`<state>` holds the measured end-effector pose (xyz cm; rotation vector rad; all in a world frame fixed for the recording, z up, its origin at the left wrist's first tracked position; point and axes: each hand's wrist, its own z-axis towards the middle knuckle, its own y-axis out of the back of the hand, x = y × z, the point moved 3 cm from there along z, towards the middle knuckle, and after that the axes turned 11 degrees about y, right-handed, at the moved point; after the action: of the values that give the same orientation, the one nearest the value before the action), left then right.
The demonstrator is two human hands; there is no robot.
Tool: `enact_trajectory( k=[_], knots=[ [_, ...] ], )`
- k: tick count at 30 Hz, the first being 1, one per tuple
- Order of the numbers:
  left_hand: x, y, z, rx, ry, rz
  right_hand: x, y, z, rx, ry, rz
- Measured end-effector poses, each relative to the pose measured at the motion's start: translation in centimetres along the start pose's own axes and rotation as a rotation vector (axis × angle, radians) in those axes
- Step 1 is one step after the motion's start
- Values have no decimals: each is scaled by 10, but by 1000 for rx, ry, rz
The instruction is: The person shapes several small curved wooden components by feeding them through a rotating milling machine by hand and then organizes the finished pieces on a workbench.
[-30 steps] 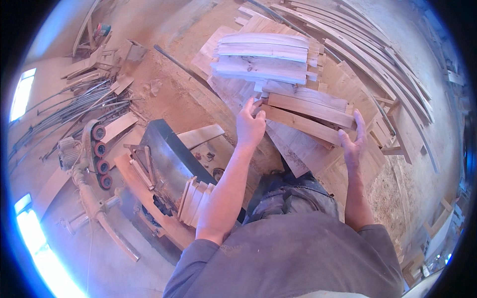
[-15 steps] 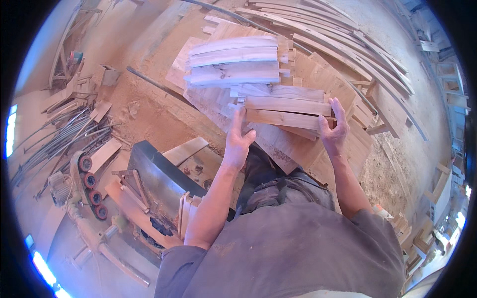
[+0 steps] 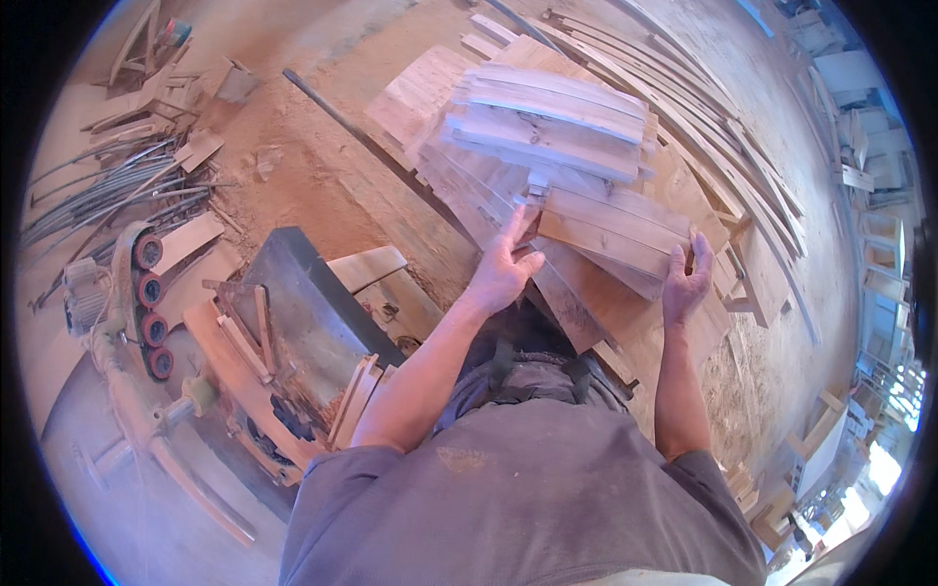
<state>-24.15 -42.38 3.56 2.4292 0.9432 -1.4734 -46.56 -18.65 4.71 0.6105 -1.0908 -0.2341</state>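
Note:
Several short, slightly curved wooden boards (image 3: 618, 232) lie side by side in front of me, with more wood under them. My left hand (image 3: 505, 272) is at their left end, forefinger stretched along the end and thumb apart. At the opposite end is my right hand (image 3: 688, 283), its thumb and fingers apart and touching the corner of the nearest board; its fingertips are partly hidden. Just beyond lies another row of similar pale boards (image 3: 547, 127), side by side on the stack.
Wide wooden panels (image 3: 420, 93) lie under the boards. Long planks (image 3: 674, 98) stretch away at the far right. On the left stand a machine with dark red-rimmed rollers (image 3: 149, 290), a dark metal housing (image 3: 303, 293) and a heap of metal rods (image 3: 107, 205). Sawdust (image 3: 303, 195) covers the floor.
My view has turned, so the boards and both hands appear further right and slightly lower. Both hands stay at the two ends of the same boards.

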Motion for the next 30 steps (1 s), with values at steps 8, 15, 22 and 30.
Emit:
enact_trajectory(
  k=[8,15,22,30],
  knots=[
    [-70,75,35,-527,-212,118,-2,29,-14,103,4,-128],
    [-53,5,41,-219,3,49,7,37,-9,337,-37,-22],
    [-21,-31,37,-124,-122,361,12,21,-32,192,-67,-146],
    [-34,-25,38,4,-156,361,17,31,-31,196,-19,-52]
  ],
)
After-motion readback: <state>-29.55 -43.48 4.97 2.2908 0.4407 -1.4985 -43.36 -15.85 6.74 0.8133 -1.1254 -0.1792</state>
